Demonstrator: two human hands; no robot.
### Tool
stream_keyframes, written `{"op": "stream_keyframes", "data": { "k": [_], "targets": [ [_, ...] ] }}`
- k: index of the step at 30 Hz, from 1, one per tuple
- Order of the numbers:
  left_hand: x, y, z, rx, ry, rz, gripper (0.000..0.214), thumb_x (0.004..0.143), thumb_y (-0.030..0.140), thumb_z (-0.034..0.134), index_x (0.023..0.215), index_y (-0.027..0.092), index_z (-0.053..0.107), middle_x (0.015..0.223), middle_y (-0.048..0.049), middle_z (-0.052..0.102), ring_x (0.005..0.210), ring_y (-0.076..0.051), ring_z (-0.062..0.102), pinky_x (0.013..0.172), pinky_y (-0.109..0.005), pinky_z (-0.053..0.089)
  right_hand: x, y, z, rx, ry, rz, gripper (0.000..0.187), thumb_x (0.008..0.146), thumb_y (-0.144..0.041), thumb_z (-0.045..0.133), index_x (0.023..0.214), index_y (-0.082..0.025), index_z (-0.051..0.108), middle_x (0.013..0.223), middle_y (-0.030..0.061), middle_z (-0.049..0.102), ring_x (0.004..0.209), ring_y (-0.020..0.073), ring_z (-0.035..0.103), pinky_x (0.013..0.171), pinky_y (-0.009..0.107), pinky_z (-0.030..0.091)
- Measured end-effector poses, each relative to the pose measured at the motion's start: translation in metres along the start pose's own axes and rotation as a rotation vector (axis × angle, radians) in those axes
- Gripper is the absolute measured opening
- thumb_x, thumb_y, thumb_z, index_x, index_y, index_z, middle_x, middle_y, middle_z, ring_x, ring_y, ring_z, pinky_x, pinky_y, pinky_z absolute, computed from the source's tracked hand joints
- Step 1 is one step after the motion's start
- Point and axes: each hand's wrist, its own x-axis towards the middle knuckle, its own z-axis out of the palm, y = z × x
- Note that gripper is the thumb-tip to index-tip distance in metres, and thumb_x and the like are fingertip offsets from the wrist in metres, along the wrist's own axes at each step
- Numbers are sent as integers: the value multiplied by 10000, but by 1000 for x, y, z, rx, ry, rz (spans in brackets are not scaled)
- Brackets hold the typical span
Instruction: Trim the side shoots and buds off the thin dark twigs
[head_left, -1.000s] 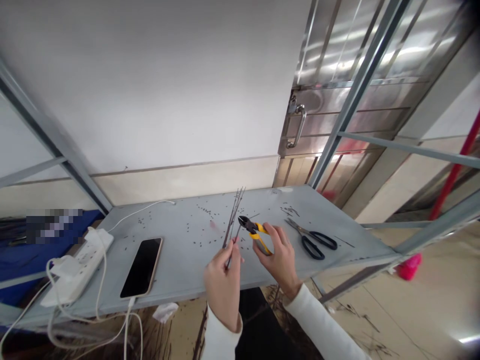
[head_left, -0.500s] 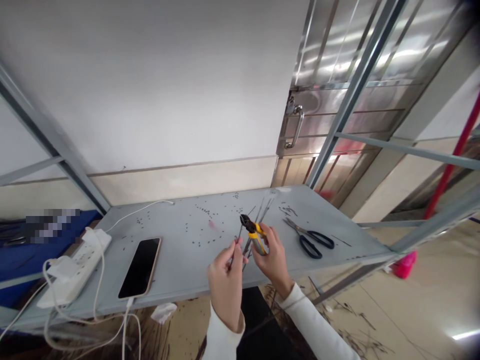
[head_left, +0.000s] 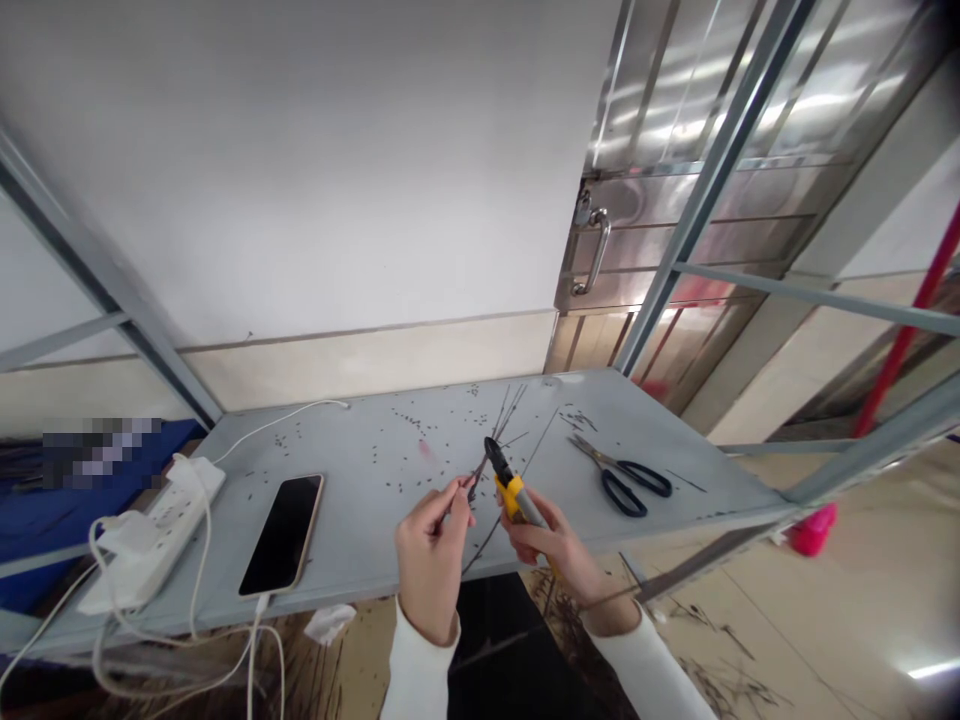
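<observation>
My left hand [head_left: 429,560] pinches a small bundle of thin dark strands [head_left: 508,412] near the middle of the grey shelf; they fan out away from me. What they are made of I cannot tell. Gripped in my right hand [head_left: 559,548] is a pair of cutting pliers [head_left: 516,492] with yellow and grey handles. Its dark jaws lie at the strands, just beyond my left fingertips. Whether the jaws press on a strand is too small to see. One long loose strand [head_left: 538,447] runs beside the pliers. Black-handled scissors [head_left: 630,485] lie open to the right.
Tiny dark clippings [head_left: 415,422] are scattered over the grey shelf [head_left: 360,550]. A phone [head_left: 282,537] on a charging cable and a white power strip [head_left: 154,548] with plugs lie left. Metal posts [head_left: 701,215] frame the shelf. Strand scraps litter the floor below.
My left hand has shifted slightly left and down. The pliers have turned, with their jaws now at the strands, and the bundle's far ends have swung left.
</observation>
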Motion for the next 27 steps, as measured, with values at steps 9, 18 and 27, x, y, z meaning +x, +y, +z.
{"op": "stream_keyframes", "data": {
  "k": [9, 18, 27],
  "targets": [
    [1, -6, 6, -65, -62, 2, 290, 822, 368, 573, 849, 138, 748, 594, -11, 572, 580, -139, 536, 580, -244, 449, -7, 3, -10, 494, -335, 253, 286, 617, -222, 559, 891, -215, 476, 622, -55, 423, 458, 62, 303, 415, 190, 219],
    [-7, -1, 20, -147, -166, 17, 278, 834, 360, 562, 893, 158, 743, 672, -45, 671, 633, -159, 594, 672, -276, 494, -8, 18, -5, 782, -549, 202, 239, 612, -276, 528, 832, -244, 438, 560, -70, 407, 407, 56, 225, 368, 149, 194],
    [-1, -7, 9, -34, -140, -70, 336, 819, 425, 559, 890, 140, 724, 607, -27, 609, 536, -129, 503, 483, -218, 401, -7, 8, -20, -152, 143, -165, 280, 761, -265, 618, 1029, -225, 549, 840, 6, 549, 660, 120, 489, 596, 245, 370]
  ]
}}
